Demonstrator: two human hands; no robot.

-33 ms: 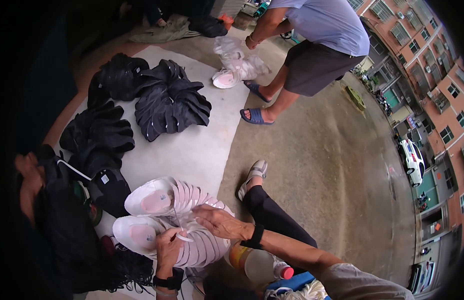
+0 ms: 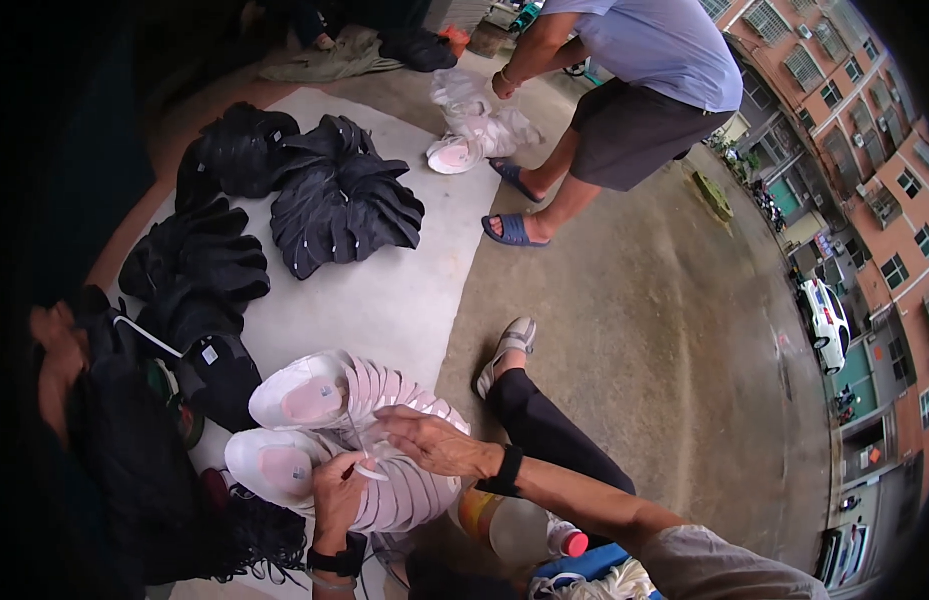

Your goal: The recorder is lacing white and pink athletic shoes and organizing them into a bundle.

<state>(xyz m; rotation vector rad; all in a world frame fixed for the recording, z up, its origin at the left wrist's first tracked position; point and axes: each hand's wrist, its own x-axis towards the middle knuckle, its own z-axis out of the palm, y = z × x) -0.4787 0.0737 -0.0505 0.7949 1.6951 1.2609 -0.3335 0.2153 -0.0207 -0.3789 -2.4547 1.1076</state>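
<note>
Two nested rows of white and pink shoe uppers (image 2: 405,490) lie side by side in front of me, their pale toe ends to the left. My left hand (image 2: 335,500) rests at the nearer row, thumb and fingers pinched on a white shoelace (image 2: 371,473). A thin strand of lace runs up from there between the rows. Over the uppers, my right hand (image 2: 440,443) reaches in from the right with its fingers stretched out near that strand. Its fingertips look apart; whether they touch the lace is unclear. Dark bands circle both my wrists.
Black shoe uppers (image 2: 345,205) lie in bunches on the pale sheet (image 2: 385,320). A plastic jug with a red cap (image 2: 575,543) and a bundle of white laces (image 2: 625,582) are below my right forearm. Beyond, a person in sandals (image 2: 635,120) bends over bagged pale uppers (image 2: 455,155).
My right hand has shifted slightly left and up over the uppers, its fingers now more spread. The left hand keeps its pinch on the lace.
</note>
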